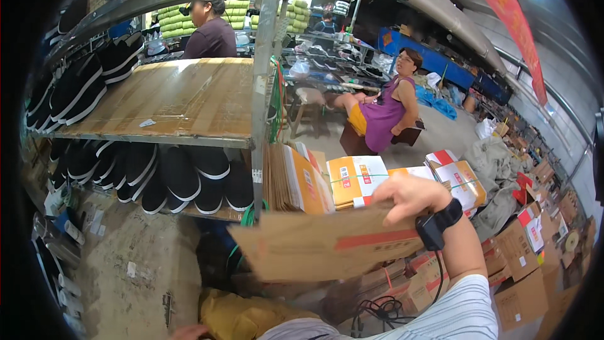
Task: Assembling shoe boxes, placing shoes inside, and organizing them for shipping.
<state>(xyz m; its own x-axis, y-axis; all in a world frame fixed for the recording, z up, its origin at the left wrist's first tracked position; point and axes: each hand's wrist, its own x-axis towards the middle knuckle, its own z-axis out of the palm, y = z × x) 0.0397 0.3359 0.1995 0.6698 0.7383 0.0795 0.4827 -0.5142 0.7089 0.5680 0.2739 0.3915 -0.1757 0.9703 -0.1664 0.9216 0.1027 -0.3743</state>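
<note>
My right hand grips the upper edge of a flattened cardboard box, brown with a red stripe, which hangs across in front of me. A black strapped device with a cable is on that wrist. Just beyond the hand lie bundles of orange-and-white printed cartons, tied with green string. Only a small, blurred part of my left hand shows at the lower edge, beside a mustard-coloured cloth; its fingers cannot be made out.
To the left stands a metal-framed rack with a brown board shelf and black slip-on shoes. A person in purple sits beyond the cartons; another is behind the rack. Brown boxes and coiled cable lie at the lower right.
</note>
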